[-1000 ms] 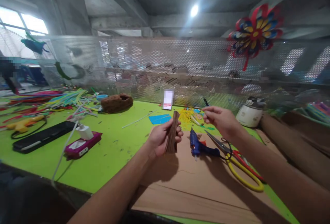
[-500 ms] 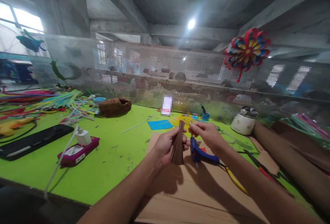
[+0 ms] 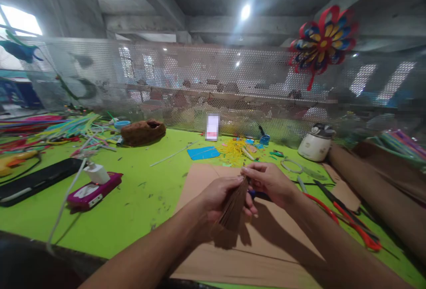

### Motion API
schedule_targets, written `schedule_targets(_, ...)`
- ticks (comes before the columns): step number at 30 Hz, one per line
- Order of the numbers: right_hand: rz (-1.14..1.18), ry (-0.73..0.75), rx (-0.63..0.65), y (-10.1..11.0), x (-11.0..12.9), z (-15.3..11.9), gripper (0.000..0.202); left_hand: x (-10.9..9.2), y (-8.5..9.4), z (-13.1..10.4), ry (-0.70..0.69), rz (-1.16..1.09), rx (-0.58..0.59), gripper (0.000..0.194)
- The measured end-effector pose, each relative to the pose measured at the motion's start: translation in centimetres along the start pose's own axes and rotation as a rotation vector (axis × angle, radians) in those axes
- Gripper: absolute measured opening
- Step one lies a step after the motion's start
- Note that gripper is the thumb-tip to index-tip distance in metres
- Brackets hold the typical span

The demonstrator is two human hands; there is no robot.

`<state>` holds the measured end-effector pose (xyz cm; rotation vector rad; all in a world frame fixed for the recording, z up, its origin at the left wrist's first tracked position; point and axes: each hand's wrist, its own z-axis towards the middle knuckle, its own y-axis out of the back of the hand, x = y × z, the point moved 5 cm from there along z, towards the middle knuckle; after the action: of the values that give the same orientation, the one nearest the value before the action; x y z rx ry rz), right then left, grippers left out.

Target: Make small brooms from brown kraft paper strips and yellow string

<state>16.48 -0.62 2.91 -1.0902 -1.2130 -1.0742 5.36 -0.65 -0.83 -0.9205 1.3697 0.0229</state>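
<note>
My left hand (image 3: pixel 218 202) is closed around a brown tassel-like bundle of thin strips (image 3: pixel 233 213), which fans out downward toward me. My right hand (image 3: pixel 271 180) pinches the narrow top end of the same bundle, thumb and forefinger pressed together there. Whether those fingers also hold something small, I cannot tell. A blue glue gun (image 3: pixel 261 195) lies just behind my hands, mostly covered by them. Under both hands is a tan board (image 3: pixel 196 182) on the green table (image 3: pixel 143 209).
Yellow shreds (image 3: pixel 233 150) and a blue sheet (image 3: pixel 203 153) lie beyond the board. Red-handled scissors (image 3: pixel 364 236) are at right, near a white jar (image 3: pixel 316 142). Leftward are a purple power strip (image 3: pixel 95 190), a black case (image 3: pixel 40 180) and a brown hollow object (image 3: pixel 143 132).
My right hand has come down and in to the bundle's top, where before it was pinched apart from it. The bundle now fans wider and sits lower. The view has shifted slightly.
</note>
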Motion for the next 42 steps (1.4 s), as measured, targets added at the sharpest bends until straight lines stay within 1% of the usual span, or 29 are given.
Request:
schedule_targets(2, 0.013, -0.015, -0.011, 0.5, -0.4, 0.0, 0.032, 0.2, -0.2, -0.1, 0.024, 0.055, -0.028, 0.037)
schedule_targets(5, 0.016, -0.022, -0.042, 1.3, -0.6, 0.1, 0.032, 0.2, -0.2, -0.2, 0.051, 0.118, -0.100, 0.040)
schedule_targets(8, 0.014, -0.022, -0.065, 1.9, -0.8, 0.2, 0.032, 0.1, -0.2, -0.3, 0.031, 0.175, -0.136, 0.041)
schedule_targets(11, 0.011, -0.031, -0.081, 2.1, -1.0, 0.3, 0.031, 0.3, -0.3, -0.4, 0.014, 0.204, -0.130, 0.036)
schedule_targets(15, 0.016, -0.025, -0.113, 1.7, -1.2, 0.4, 0.032, 0.6, -0.3, -0.2, 0.021, 0.232, -0.101, 0.025)
schedule_targets(19, 0.038, 0.014, -0.150, 1.3, -1.1, 0.4, 0.035, 0.3, -0.3, -0.1, 0.033, 0.192, -0.088, 0.015)
schedule_targets(23, 0.050, 0.073, -0.233, 2.1, -1.0, 0.5, 0.039, -1.2, 0.0, -0.3, -0.031, 0.139, -0.091, 0.015)
schedule_targets(25, 0.038, 0.093, -0.275, 2.7, -1.0, 0.6, 0.038, -2.4, 0.5, -0.5, -0.081, 0.115, -0.130, 0.016)
schedule_targets(28, 0.015, 0.109, -0.297, 3.3, -1.2, 0.6, 0.034, -4.5, 1.8, -0.9, -0.177, 0.062, -0.279, 0.015)
schedule_targets(31, 0.005, 0.110, -0.258, 3.1, -1.3, 0.6, 0.032, -5.9, 3.1, -1.2, -0.258, -0.051, -0.416, 0.017)
schedule_targets(34, 0.024, 0.109, -0.181, 2.0, -1.3, 0.5, 0.029, -6.8, 3.4, -1.5, -0.299, -0.147, -0.510, 0.024)
schedule_targets(36, 0.051, 0.101, -0.090, 0.3, -1.1, 0.2, 0.032, -7.7, 2.7, -1.8, -0.330, -0.159, -0.540, 0.027)
schedule_targets(38, 0.077, 0.080, 0.038, -2.3, -1.0, -0.6, 0.042, -9.2, 1.5, -2.3, -0.368, -0.154, -0.552, 0.028)
schedule_targets(40, 0.089, 0.038, 0.191, -5.7, -1.0, -2.3, 0.050, -11.1, 0.2, -3.0, -0.418, -0.132, -0.561, 0.027)
schedule_targets(41, 0.091, 0.010, 0.277, -7.5, -1.1, -3.5, 0.052, -12.2, -0.2, -3.5, -0.461, -0.111, -0.587, 0.026)
schedule_targets(42, 0.099, -0.043, 0.410, -9.5, -1.2, -5.0, 0.051, -13.2, -0.5, -3.9, -0.484, -0.097, -0.599, 0.025)
